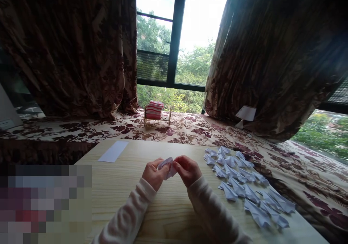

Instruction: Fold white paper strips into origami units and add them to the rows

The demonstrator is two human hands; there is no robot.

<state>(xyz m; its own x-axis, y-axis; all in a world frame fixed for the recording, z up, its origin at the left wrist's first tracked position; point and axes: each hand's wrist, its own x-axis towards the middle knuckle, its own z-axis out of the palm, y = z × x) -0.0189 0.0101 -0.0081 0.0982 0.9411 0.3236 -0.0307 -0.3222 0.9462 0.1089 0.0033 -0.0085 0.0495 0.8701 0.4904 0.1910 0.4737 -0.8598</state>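
Observation:
Both of my hands are raised over the middle of the wooden table (116, 193), closed on one piece of folded white paper (169, 171). My left hand (155, 174) grips its left side, with the thumb lying across the front. At the right edge, the fingers of my right hand (187, 169) pinch the paper. Part of the paper is hidden behind the fingers, so its full shape does not show. To the right lie several folded white paper pieces (231, 173) with pointed ends. A flat white paper sheet (113, 151) rests at the table's far left.
Behind the table is a ledge with a flowered cloth (190, 128). On it stand a small rack (170, 117) with stacked red-and-white striped cloths (154, 110) and a small white lamp (246, 113). Dark patterned curtains (67, 48) frame the window. The lower left corner is blurred out.

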